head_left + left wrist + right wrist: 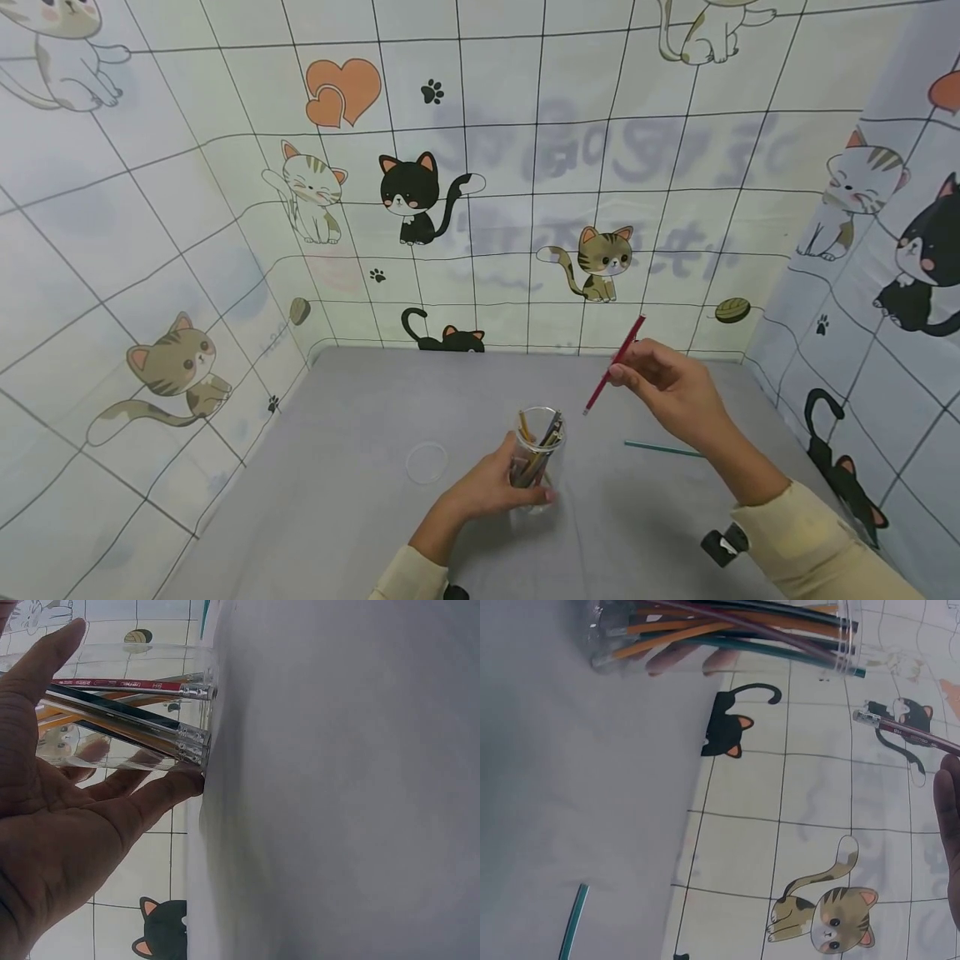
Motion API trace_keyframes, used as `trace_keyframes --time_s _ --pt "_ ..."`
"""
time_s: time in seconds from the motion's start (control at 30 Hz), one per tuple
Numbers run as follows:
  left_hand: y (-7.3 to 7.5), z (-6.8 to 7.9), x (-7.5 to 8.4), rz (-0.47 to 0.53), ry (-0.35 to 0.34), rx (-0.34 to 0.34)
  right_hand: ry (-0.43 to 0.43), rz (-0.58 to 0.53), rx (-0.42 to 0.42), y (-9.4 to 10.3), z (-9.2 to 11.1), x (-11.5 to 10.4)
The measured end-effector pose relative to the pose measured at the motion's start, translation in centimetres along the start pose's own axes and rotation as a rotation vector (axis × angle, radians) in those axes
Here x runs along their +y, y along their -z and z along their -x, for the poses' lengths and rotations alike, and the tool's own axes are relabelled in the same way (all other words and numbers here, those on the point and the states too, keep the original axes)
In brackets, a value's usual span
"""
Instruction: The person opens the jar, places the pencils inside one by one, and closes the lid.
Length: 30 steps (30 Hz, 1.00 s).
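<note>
A clear jar (537,454) holding several pencils stands on the grey table, and my left hand (489,483) is curled around its side. Through the jar wall in the left wrist view, a red pencil (135,684) and dark ones show, metal ferrules down near the base. Up and to the right of the jar, my right hand (670,392) pinches another red pencil (615,364) between thumb and fingers. That pencil slants, its eraser end (866,717) low and toward the jar. Below the right hand a teal pencil (663,449) lies on the table.
A round clear lid (426,462) lies on the grey table (352,417) left of the jar. Cloth walls (495,225) with a grid and printed cats enclose the table at the back and both sides. A small black object (723,546) sits at the right cuff.
</note>
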State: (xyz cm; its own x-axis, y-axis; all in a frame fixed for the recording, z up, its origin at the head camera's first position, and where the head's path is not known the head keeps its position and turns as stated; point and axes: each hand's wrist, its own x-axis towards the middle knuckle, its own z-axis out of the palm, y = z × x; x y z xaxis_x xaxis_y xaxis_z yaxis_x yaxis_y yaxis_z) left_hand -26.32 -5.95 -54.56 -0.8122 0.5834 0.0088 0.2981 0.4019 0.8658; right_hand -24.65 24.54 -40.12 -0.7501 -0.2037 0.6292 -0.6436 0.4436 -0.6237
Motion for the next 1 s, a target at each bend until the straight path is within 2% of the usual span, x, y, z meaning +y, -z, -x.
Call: trace_keyframes --time_s 0.17,0.43,0.6,1.0 --pt "-0.3 0.3 -0.4 0.0 0.012 0.032 -0.005 -0.058 0.019 -1.0 0.0 -0.7" --pt "0.0 0.4 0.0 0.046 -0.055 0.098 -0.015 -0.097 0.016 -2.5 0.0 -1.7" --pt "0.6 0.3 0.8 0.09 -0.082 0.075 -0.053 -0.084 0.0 -3.1 -0.1 -2.2" --pt "3.8 -0.7 3.9 0.043 -0.12 0.044 -0.037 -0.157 -0.076 -4.3 -0.8 -2.4"
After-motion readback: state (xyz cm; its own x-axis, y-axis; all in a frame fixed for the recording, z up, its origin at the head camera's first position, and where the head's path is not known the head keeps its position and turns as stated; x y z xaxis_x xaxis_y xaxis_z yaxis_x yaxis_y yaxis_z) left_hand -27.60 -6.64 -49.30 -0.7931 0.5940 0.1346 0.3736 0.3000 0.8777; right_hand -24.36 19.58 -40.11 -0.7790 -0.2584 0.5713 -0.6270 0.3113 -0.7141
